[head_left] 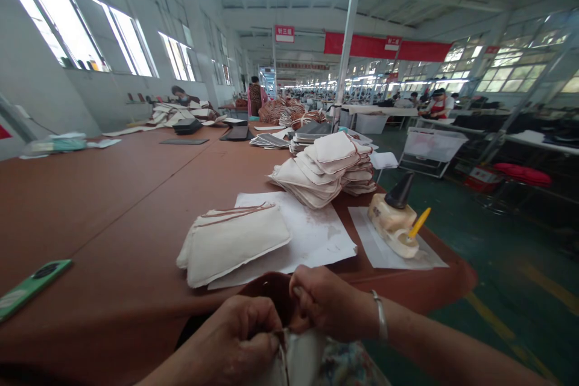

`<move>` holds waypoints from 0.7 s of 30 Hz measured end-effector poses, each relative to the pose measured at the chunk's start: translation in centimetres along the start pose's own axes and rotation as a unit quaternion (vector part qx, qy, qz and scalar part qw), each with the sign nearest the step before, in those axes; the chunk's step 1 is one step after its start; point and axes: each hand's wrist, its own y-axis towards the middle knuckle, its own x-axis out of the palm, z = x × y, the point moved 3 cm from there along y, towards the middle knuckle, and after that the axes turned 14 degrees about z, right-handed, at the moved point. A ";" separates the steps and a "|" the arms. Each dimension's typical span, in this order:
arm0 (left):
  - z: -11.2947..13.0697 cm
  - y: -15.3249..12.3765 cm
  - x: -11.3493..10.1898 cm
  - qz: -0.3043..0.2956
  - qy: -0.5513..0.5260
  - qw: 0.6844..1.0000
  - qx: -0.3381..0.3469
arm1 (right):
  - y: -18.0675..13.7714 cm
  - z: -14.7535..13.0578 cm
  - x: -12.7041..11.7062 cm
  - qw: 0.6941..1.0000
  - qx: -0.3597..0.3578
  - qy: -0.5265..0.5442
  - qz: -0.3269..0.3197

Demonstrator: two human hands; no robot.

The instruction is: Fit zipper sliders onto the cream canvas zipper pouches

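Pale piece (306, 351): between the hands, four o'clock from left, seven from right; dark edge runs twelve to six, lower end out of frame.
Left hand (242, 335): nearer, thumb and forefinger pinching that edge.
Right hand (323, 303): fingers bunched tightly; what they grip, I cannot tell.
In the way: nothing visible between piece and hands.
Phone (34, 289): nine o'clock, well apart.
White pouches (237, 244): eleven o'clock, partly over paper (323, 232).
Bottle (391, 214): two o'clock.
Pouch pile (316, 172): beyond, twelve o'clock.
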 end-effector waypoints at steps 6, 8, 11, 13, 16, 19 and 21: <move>-0.9 0.2 -0.3 -0.014 -0.083 0.996 -0.026 | -0.3 -2.4 -2.9 0.992 -0.049 0.097 0.069; -1.1 0.4 -0.2 -0.011 -0.095 0.995 -0.028 | -0.5 -3.4 -2.9 0.985 -0.139 0.054 0.091; -1.0 0.3 -0.2 -0.017 -0.087 0.996 -0.016 | -0.8 -4.0 -2.3 0.964 -0.226 -0.036 0.137; -0.8 0.1 -0.3 -0.017 -0.080 0.997 0.000 | -0.9 -4.0 -1.8 0.952 -0.255 -0.080 0.149; -0.7 -0.1 -0.4 -0.014 -0.072 0.997 0.016 | -1.1 -4.0 -1.1 0.953 -0.259 -0.107 0.117; -0.5 -0.3 0.0 -0.019 -0.061 0.998 0.016 | -1.3 -4.2 -0.4 0.947 -0.276 -0.129 0.101; -0.1 -0.4 0.2 -0.013 -0.045 0.999 0.023 | -1.3 -4.4 -0.1 0.936 -0.300 -0.150 0.107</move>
